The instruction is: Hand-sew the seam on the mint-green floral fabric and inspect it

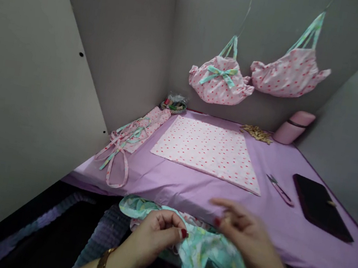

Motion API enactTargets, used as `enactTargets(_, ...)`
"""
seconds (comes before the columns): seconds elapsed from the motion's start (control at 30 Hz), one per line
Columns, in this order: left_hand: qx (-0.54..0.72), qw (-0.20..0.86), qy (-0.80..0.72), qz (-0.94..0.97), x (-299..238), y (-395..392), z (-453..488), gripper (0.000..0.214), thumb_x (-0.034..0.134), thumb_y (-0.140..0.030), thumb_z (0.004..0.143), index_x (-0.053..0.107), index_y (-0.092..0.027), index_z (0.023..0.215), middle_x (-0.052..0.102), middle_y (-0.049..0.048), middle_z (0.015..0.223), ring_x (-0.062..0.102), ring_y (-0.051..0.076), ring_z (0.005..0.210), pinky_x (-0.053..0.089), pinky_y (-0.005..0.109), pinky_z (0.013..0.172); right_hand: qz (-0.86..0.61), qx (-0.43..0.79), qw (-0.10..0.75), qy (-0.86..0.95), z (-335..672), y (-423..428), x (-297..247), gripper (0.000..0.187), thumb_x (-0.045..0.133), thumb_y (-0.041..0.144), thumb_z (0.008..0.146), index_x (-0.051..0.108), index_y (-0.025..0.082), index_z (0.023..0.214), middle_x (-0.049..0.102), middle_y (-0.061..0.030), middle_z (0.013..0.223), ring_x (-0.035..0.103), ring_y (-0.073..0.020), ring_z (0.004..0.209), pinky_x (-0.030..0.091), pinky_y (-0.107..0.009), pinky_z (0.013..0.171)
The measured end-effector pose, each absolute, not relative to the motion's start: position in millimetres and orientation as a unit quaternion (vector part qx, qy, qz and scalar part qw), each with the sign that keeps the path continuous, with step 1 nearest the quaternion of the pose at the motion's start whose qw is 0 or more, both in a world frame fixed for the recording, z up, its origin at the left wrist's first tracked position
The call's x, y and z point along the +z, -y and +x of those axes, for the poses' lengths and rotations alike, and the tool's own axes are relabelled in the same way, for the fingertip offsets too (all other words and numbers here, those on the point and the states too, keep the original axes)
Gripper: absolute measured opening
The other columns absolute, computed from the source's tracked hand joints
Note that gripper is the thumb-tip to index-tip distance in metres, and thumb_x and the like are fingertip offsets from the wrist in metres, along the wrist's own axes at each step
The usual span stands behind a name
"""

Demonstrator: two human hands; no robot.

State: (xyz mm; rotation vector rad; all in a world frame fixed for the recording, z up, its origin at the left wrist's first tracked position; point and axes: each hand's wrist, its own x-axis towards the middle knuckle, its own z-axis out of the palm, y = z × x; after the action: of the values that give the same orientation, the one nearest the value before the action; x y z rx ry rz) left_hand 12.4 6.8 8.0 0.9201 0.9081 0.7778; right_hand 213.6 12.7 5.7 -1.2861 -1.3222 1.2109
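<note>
My left hand (158, 235), with a gold bracelet at the wrist, pinches the edge of a green patterned cloth (197, 245) between thumb and forefinger. The cloth lies across my lap at the table's front edge, with some pink dotted fabric showing under it. A loop of pale thread seems to hang below the left thumb. To the right, above the same cloth, my right hand (244, 235) is blurred by motion. Its forefinger points out while thumb and other fingers come together; whatever may be between them is too small to make out.
On the purple-covered table (171, 180) lie a dotted pink cloth (210, 150), thread snips (280, 191), a black tablet (322, 206) and ribboned fabric (138, 134). Behind are a basket (174, 104), pistachio-like pieces (256, 133) and a pink flask (293, 127). Two dotted bags (220, 86) hang above.
</note>
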Motion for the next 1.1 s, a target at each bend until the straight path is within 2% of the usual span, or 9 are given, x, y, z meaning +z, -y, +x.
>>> enactTargets(0.1, 0.356, 0.722, -0.411, 0.427, 9, -6, 11, 0.015, 0.063, -0.025, 0.065, 0.057, -0.012, 0.064, 0.048, -0.0033, 0.055, 0.040, 0.007, 0.052, 0.030, 0.021, 0.053, -0.432, 0.605, 0.333, 0.580, 183, -7, -3, 0.030, 0.063, 0.046, 0.072, 0.062, 0.016, 0.074, 0.042, 0.0039, 0.058, 0.036, -0.0092, 0.053, 0.031, -0.021, 0.050)
enactTargets(0.17, 0.350, 0.727, -0.406, 0.429, 8, -6, 10, 0.015, 0.063, -0.025, 0.066, 0.057, -0.012, 0.065, 0.050, -0.0024, 0.057, 0.041, 0.008, 0.054, 0.031, 0.021, 0.055, -0.423, 0.609, 0.340, 0.578, 179, -5, -5, 0.034, 0.058, 0.047, 0.077, 0.055, 0.015, 0.063, 0.041, 0.0037, 0.058, 0.034, -0.0094, 0.056, 0.030, -0.021, 0.052)
enactTargets(0.23, 0.343, 0.735, -0.397, 0.429, 6, -7, 9, 0.015, 0.063, -0.025, 0.067, 0.057, -0.012, 0.066, 0.051, -0.0018, 0.059, 0.042, 0.008, 0.054, 0.032, 0.021, 0.056, -0.444, 0.583, 0.365, 0.575, 183, -5, -6, 0.036, 0.055, 0.046, 0.079, 0.050, 0.016, 0.060, 0.038, 0.0042, 0.058, 0.033, -0.0094, 0.056, 0.029, -0.020, 0.052)
enactTargets(0.33, 0.341, 0.742, -0.388, 0.427, 3, -7, 9, 0.014, 0.063, -0.025, 0.067, 0.057, -0.012, 0.067, 0.050, -0.0020, 0.059, 0.042, 0.008, 0.054, 0.033, 0.022, 0.056, -0.507, 0.501, 0.385, 0.587, 193, -5, -5, 0.034, 0.051, 0.044, 0.081, 0.046, 0.017, 0.061, 0.035, 0.0046, 0.058, 0.031, -0.0097, 0.055, 0.028, -0.021, 0.050)
enactTargets(0.53, 0.337, 0.741, -0.403, 0.419, 4, -8, 9, 0.013, 0.063, -0.023, 0.064, 0.057, -0.012, 0.065, 0.051, -0.0017, 0.060, 0.043, 0.008, 0.055, 0.033, 0.021, 0.056, -0.634, 0.259, 0.446, 0.576, 202, -2, -1, 0.030, 0.048, 0.040, 0.082, 0.043, 0.020, 0.060, 0.032, 0.0050, 0.056, 0.031, -0.0101, 0.052, 0.026, -0.021, 0.046)
enactTargets(0.77, 0.336, 0.733, -0.410, 0.427, 8, -5, 10, 0.010, 0.060, -0.022, 0.062, 0.057, -0.012, 0.064, 0.049, -0.0026, 0.058, 0.041, 0.008, 0.054, 0.032, 0.021, 0.055, -0.643, -0.029, 0.427, 0.635, 215, -4, 1, 0.027, 0.049, 0.035, 0.084, 0.050, 0.019, 0.061, 0.038, 0.0058, 0.048, 0.036, -0.0085, 0.042, 0.028, -0.022, 0.047)
enactTargets(1.0, 0.328, 0.729, -0.412, 0.437, 7, -5, 10, 0.007, 0.058, -0.020, 0.062, 0.057, -0.013, 0.063, 0.049, -0.0029, 0.057, 0.040, 0.007, 0.054, 0.031, 0.020, 0.054, -0.615, -0.131, 0.401, 0.666, 219, -5, -4, 0.026, 0.047, 0.031, 0.086, 0.051, 0.020, 0.063, 0.043, 0.0041, 0.049, 0.041, -0.0095, 0.043, 0.030, -0.024, 0.051)
enactTargets(1.1, 0.329, 0.733, -0.406, 0.436, 8, -5, 10, 0.007, 0.059, -0.020, 0.062, 0.057, -0.013, 0.063, 0.049, -0.0028, 0.058, 0.040, 0.007, 0.054, 0.030, 0.020, 0.054, -0.609, -0.119, 0.406, 0.671, 220, -9, -9, 0.025, 0.048, 0.030, 0.085, 0.052, 0.019, 0.063, 0.046, 0.0034, 0.051, 0.043, -0.0100, 0.045, 0.030, -0.024, 0.052)
